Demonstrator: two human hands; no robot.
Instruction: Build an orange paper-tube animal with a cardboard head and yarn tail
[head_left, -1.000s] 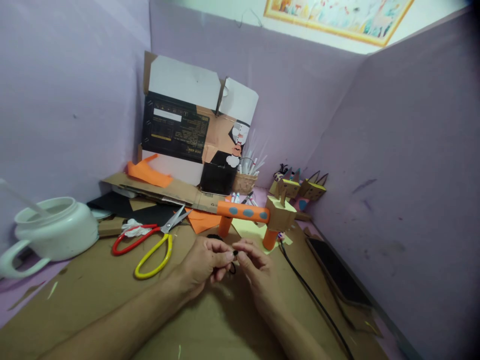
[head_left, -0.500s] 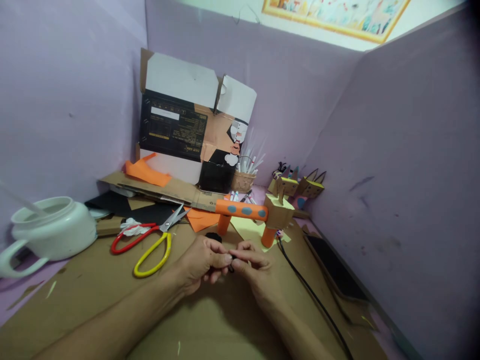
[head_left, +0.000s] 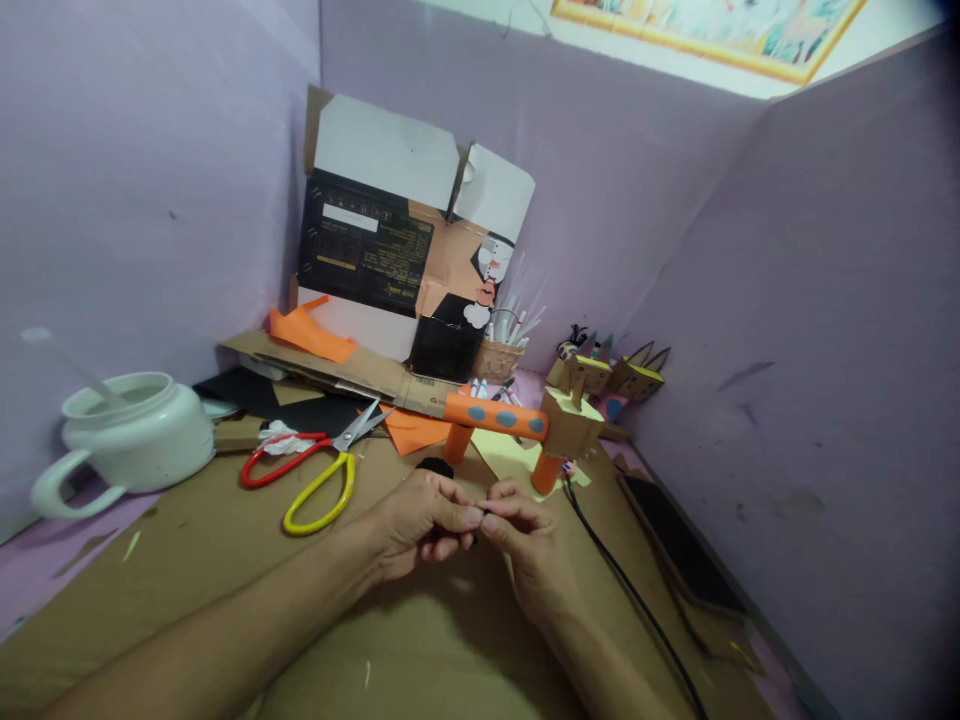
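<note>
My left hand (head_left: 429,518) and my right hand (head_left: 523,532) meet above the cardboard sheet, both in a pinch, fingertips almost touching. Between them is a small black strand (head_left: 484,513), mostly hidden by the fingers; it looks like yarn or cord. A dark round bundle (head_left: 436,467) lies just behind my left hand, partly covered by it. Beyond the hands stands a cardboard-and-paper animal figure with an orange tube body (head_left: 495,414) with blue-grey spots, orange legs and a boxy cardboard head (head_left: 571,425). Scissors (head_left: 330,455) with one red and one yellow handle lie open to the left.
A white pot (head_left: 142,440) with a stick in it stands at left. Cardboard (head_left: 300,640) covers the table. A printed flattened box (head_left: 367,240) leans on the wall, beside a pen basket (head_left: 501,358). At right lie a black cable (head_left: 622,580) and a phone-like slab (head_left: 679,540).
The view has shifted slightly, so most things sit a little further right. Both hands stay pinched together; the dark loop that showed below the fingertips is now mostly hidden.
</note>
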